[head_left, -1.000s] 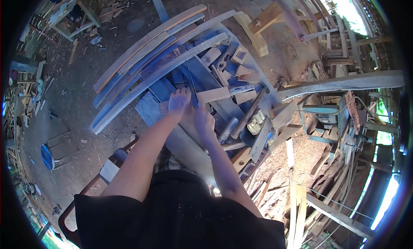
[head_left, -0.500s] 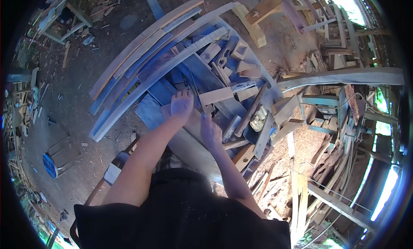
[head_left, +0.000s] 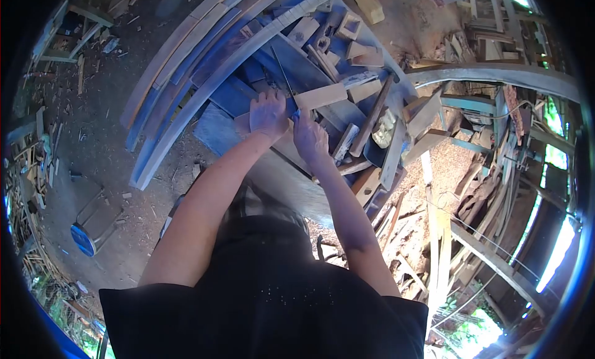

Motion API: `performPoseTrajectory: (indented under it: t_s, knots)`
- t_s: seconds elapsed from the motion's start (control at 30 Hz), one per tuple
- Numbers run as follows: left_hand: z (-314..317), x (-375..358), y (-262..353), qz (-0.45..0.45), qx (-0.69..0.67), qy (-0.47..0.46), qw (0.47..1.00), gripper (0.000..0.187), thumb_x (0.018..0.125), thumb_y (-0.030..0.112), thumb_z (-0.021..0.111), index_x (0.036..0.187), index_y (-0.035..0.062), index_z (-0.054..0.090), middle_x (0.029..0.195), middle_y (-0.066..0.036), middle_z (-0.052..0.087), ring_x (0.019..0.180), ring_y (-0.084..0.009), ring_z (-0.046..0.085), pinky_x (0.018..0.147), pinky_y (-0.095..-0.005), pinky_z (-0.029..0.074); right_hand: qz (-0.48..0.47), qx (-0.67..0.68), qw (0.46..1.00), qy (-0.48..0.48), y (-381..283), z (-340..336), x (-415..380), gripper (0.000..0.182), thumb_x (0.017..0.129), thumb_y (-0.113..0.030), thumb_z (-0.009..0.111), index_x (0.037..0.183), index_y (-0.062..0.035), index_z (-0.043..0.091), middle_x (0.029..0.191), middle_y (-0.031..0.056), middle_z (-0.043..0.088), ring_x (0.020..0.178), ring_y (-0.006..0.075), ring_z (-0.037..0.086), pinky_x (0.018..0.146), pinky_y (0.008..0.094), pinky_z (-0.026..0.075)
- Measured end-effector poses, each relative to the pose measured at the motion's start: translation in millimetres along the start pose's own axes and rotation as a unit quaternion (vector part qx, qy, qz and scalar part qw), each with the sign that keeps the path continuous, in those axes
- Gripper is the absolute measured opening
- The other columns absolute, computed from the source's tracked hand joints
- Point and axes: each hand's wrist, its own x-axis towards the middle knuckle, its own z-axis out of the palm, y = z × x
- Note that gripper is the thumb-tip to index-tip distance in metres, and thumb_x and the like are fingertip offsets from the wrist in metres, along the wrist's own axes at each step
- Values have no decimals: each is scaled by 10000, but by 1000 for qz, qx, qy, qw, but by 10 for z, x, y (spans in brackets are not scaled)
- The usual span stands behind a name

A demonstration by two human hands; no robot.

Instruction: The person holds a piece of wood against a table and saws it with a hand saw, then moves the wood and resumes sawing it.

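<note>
My left hand [head_left: 268, 114] presses down on a flat tan wooden piece [head_left: 246, 124] that lies on the cluttered workbench [head_left: 217, 132], its fingers bent over the far edge. Right beside it, my right hand [head_left: 310, 139] grips a thin tool with a blue handle [head_left: 296, 116]. The tool's narrow blade [head_left: 282, 74] runs away from me across the blue-tinted boards. Just beyond my right hand lies a light wooden block [head_left: 320, 97].
Long curved planks [head_left: 186, 74] lie across the bench's far left. Offcuts, small frames and a long-handled mallet [head_left: 372, 120] crowd the right side. Sawdust [head_left: 446, 167] and stacked timber [head_left: 489, 80] fill the right. A blue stool [head_left: 83, 238] stands on the dirt floor at left.
My right hand has moved forward along the bench until it is next to my left hand. I lean further over the bench, so the whole scene sits higher in view.
</note>
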Motion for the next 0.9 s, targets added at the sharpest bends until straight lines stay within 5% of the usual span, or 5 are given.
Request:
performPoseTrajectory:
  t_s: [0.3, 0.37, 0.5, 0.6, 0.9]
  knots:
    - [-188, -67, -159, 48, -91, 15, 995, 471, 719, 327, 718, 1063, 43, 566, 1096, -146, 586, 1046, -311, 573, 835, -449, 460, 11, -2, 1000, -5, 52, 124, 40, 346, 955, -221, 467, 1253, -63, 390, 796, 241, 671, 745, 413, 677, 663, 538, 529]
    - [-174, -31, -216, -31, -278, -42, 959, 385, 825, 384, 600, 1033, 60, 604, 1105, -176, 621, 1025, -312, 610, 832, -481, 456, 3, -5, 1000, 9, 1, 51, -1, 277, 969, -227, 449, 1186, -59, 407, 781, 232, 672, 745, 401, 682, 655, 520, 541]
    - [48, 94, 136, -192, -78, 86, 975, 405, 926, 357, 429, 860, 72, 708, 869, -130, 703, 844, -323, 663, 843, -499, 430, -20, 0, 999, 36, 53, 99, -8, 213, 984, -232, 431, 1115, -64, 426, 748, 222, 669, 723, 389, 687, 637, 507, 551]
    - [85, 152, 232, -262, -31, 74, 962, 421, 928, 345, 412, 849, 67, 719, 870, -122, 706, 882, -302, 659, 831, -489, 429, -32, -10, 998, 49, 145, 140, -62, 183, 994, -232, 409, 1080, -72, 430, 734, 226, 664, 703, 400, 679, 640, 514, 547]
    - [145, 179, 193, -235, -41, 67, 969, 415, 918, 329, 417, 822, 62, 719, 937, -125, 693, 952, -298, 635, 870, -481, 419, 0, 33, 999, 15, 316, 92, -601, 203, 1003, -255, 391, 1023, -53, 408, 700, 233, 644, 706, 440, 648, 622, 548, 513]
